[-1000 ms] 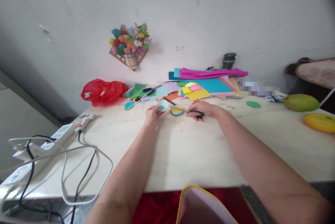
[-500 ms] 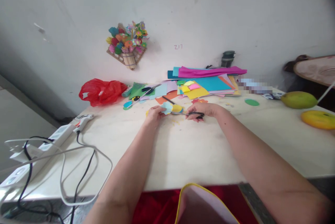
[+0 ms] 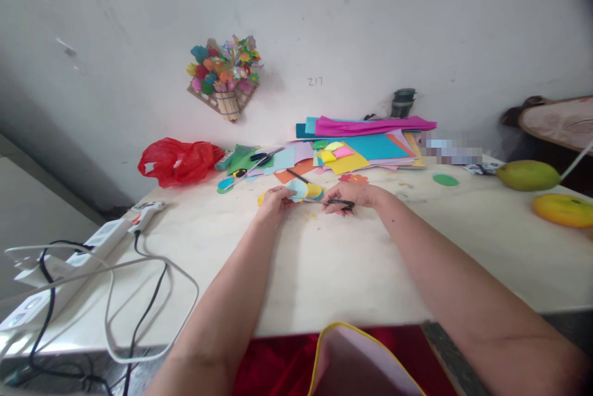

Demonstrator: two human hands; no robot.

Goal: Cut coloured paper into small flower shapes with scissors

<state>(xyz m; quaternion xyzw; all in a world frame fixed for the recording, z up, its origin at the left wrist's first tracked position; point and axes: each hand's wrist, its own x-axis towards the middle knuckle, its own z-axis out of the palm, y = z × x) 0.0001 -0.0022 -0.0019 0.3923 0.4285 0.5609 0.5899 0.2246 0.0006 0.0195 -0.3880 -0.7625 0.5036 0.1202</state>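
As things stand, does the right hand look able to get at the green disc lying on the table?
Probably yes: only small scraps seem to lie on the tabletop between the right hand and the green disc. The scissors in that hand, though, would likely hinder picking the disc up.

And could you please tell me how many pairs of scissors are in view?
2: one pair in the right hand, another pair on the papers, toward their left end. More may be hidden.

- Before me, a pale grey wall (image 3: 370, 25) bearing reddish handwritten digits (image 3: 315, 81), "217".
- Below it, my wide off-white bench (image 3: 352, 285), light glaring at its near-left corner.
- Rightward, a dark-framed chair (image 3: 565, 121) with pale pink panel.
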